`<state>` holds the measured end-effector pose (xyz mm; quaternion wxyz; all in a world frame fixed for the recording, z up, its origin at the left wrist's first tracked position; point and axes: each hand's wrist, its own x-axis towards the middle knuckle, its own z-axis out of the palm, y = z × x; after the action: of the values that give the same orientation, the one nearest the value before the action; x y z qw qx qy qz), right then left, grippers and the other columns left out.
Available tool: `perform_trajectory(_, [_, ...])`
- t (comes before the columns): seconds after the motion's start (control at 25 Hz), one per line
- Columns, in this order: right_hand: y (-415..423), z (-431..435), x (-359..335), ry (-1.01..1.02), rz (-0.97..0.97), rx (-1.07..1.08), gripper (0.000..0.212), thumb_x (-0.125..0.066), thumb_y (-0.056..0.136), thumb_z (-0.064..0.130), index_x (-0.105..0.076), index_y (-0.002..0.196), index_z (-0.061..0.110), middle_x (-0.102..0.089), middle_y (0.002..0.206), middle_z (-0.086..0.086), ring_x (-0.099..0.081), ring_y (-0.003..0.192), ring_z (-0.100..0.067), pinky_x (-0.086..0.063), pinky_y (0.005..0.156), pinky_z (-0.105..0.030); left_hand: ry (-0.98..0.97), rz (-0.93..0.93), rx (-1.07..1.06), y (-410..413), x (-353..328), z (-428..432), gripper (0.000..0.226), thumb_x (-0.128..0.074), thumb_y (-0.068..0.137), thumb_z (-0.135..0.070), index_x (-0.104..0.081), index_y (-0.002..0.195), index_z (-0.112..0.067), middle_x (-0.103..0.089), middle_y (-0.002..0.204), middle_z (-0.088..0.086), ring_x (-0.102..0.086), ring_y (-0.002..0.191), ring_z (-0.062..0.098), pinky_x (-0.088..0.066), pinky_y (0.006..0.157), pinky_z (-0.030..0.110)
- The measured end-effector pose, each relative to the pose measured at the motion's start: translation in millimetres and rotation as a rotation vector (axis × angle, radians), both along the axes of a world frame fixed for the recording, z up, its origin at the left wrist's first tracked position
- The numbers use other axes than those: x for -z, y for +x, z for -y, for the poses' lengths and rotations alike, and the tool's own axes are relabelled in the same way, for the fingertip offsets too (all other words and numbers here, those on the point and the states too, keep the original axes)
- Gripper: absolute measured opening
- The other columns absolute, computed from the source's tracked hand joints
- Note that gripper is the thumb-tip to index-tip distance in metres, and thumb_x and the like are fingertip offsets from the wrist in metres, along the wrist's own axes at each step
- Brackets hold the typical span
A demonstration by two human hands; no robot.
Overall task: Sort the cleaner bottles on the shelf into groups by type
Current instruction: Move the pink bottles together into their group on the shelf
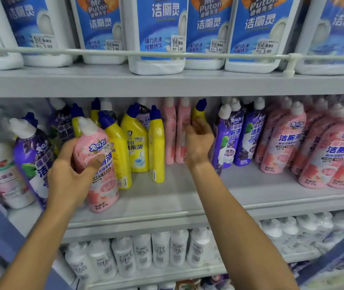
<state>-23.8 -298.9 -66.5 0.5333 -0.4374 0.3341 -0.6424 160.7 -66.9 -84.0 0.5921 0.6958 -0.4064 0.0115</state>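
Your left hand [70,174] grasps a pink bottle [98,162] at 9 o'clock, tilted among yellow bottles [135,143], probably because it belongs with the pink group [292,139] at 3 o'clock; your right hand [198,141] reaches in with fingers loosely curled, holding nothing that I can see

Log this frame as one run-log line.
left hand: grips pink bottle | right hand: open, reaching at yellow bottle | middle shelf: types mixed

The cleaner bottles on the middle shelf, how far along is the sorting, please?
Done: a pink group stands together at right. In hand: the left hand grips one pink bottle; the right hand reaches toward a yellow bottle behind. Left: yellow bottles, purple bottles and pink ones remain mixed.
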Motion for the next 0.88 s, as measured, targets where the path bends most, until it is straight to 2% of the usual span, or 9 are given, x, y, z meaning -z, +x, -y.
perform_trajectory(0.12, [12,28,-12,-0.13,-0.238,0.04,0.008,-0.071,0.089,0.016,-0.064,0.094,0.013,-0.065,0.084,0.006,-0.058,0.067,0.0,-0.047,0.064,-0.014,-0.028,-0.038,0.018,5,6,4,0.064,-0.075,0.073,-0.064,-0.057,0.13,-0.04,-0.072,0.114,0.0,-0.071,0.104,0.026,-0.057,0.092,0.057])
perform_trajectory(0.2, [23,42,-13,-0.113,-0.427,0.041,0.023,-0.073,0.088,0.023,-0.066,0.108,0.014,-0.069,0.095,0.005,-0.061,0.074,-0.008,-0.044,0.061,-0.015,-0.049,-0.058,0.025,4,6,5,0.057,-0.078,0.076,-0.057,-0.058,0.128,-0.045,-0.072,0.117,-0.001,-0.07,0.106,0.023,-0.057,0.093,0.056])
perform_trajectory(0.24, [28,46,-12,-0.099,-0.447,0.058,0.025,-0.073,0.089,0.025,-0.066,0.111,0.017,-0.07,0.098,0.006,-0.063,0.08,-0.012,-0.046,0.067,-0.018,-0.059,-0.065,0.032,4,7,5,0.055,-0.081,0.078,-0.052,-0.058,0.127,-0.046,-0.072,0.118,-0.001,-0.071,0.107,0.022,-0.057,0.094,0.055])
perform_trajectory(0.4, [35,51,0,-0.113,-0.402,0.145,0.024,-0.072,0.092,0.036,-0.068,0.11,0.021,-0.074,0.099,0.007,-0.067,0.091,-0.011,-0.052,0.084,-0.023,-0.081,-0.075,0.06,3,7,6,0.052,-0.083,0.082,-0.038,-0.059,0.129,-0.038,-0.073,0.117,-0.002,-0.071,0.107,0.02,-0.057,0.094,0.054])
perform_trajectory(0.56, [27,47,3,-0.169,-0.354,0.134,0.014,-0.072,0.092,0.03,-0.069,0.093,0.017,-0.068,0.08,0.006,-0.057,0.068,0.003,-0.048,0.069,-0.02,-0.084,-0.061,0.077,3,6,4,0.057,-0.083,0.082,-0.043,-0.058,0.132,-0.03,-0.073,0.114,-0.001,-0.071,0.104,0.022,-0.058,0.092,0.055])
perform_trajectory(0.64, [19,34,4,-0.241,-0.313,0.133,0.012,-0.074,0.091,0.027,-0.069,0.091,0.016,-0.068,0.082,-0.001,-0.053,0.064,0.004,-0.048,0.066,-0.019,-0.085,-0.068,0.081,4,6,4,0.061,-0.081,0.077,-0.052,-0.059,0.131,-0.032,-0.074,0.113,-0.002,-0.072,0.103,0.023,-0.059,0.091,0.055])
perform_trajectory(0.72, [9,22,9,-0.273,-0.295,0.102,0.015,-0.078,0.088,0.027,-0.073,0.1,0.02,-0.066,0.08,0.01,-0.059,0.07,-0.004,-0.053,0.071,-0.026,-0.089,-0.082,0.107,5,6,4,0.061,-0.078,0.075,-0.053,-0.06,0.129,-0.033,-0.074,0.111,-0.002,-0.072,0.103,0.022,-0.059,0.091,0.054])
perform_trajectory(0.8, [-6,11,12,-0.26,-0.358,0.017,0.022,-0.078,0.085,0.03,-0.075,0.106,0.029,-0.071,0.087,0.018,-0.071,0.086,-0.015,-0.061,0.084,-0.036,-0.101,-0.125,0.148,4,6,5,0.056,-0.083,0.076,-0.048,-0.061,0.126,-0.035,-0.075,0.111,-0.003,-0.072,0.103,0.021,-0.059,0.092,0.05])
perform_trajectory(0.88, [-24,-3,12,-0.268,-0.367,-0.118,0.03,-0.078,0.087,0.03,-0.074,0.116,0.026,-0.078,0.104,0.009,-0.075,0.099,-0.02,-0.061,0.092,-0.044,-0.108,-0.154,0.212,-5,4,7,0.051,-0.085,0.08,-0.037,-0.062,0.126,-0.035,-0.075,0.111,-0.004,-0.072,0.102,0.017,-0.061,0.087,0.041])
